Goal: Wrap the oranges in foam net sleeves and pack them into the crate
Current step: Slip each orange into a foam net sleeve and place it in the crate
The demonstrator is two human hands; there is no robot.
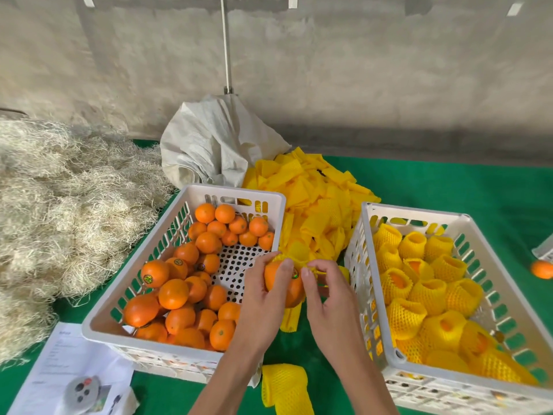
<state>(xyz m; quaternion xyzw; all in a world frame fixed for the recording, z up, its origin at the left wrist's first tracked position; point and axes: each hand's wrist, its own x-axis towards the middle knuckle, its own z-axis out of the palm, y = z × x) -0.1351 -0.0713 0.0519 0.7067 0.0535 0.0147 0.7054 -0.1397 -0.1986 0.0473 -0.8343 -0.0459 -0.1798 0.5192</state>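
Orange fruit sits between your two hands at the centre of the frame, over the gap between the two white crates, so you can draw from one and drop into the other without reaching far. Your left hand [263, 298] curls round the orange [284, 284] with the thumb laid across its top, steadying it so it cannot turn. Your right hand [324, 290] pinches the edge of a yellow foam net sleeve [311, 269] between thumb and fingertips, pulling the mesh open over the fruit; the sleeve looks only partly on, most of the peel being bare.

Bare oranges fill the left crate [98, 310] at lower left of the frame. Sleeved ones stand packed in rows in the right crate [363, 265], where this one likely goes. Spare sleeves lie heaped [314, 187] at the centre between the crates' far ends, within easy reach, and one loose sleeve [284, 387] lies on the green surface [449, 187] at the bottom centre. A stray orange [542, 269] rests at the right edge.
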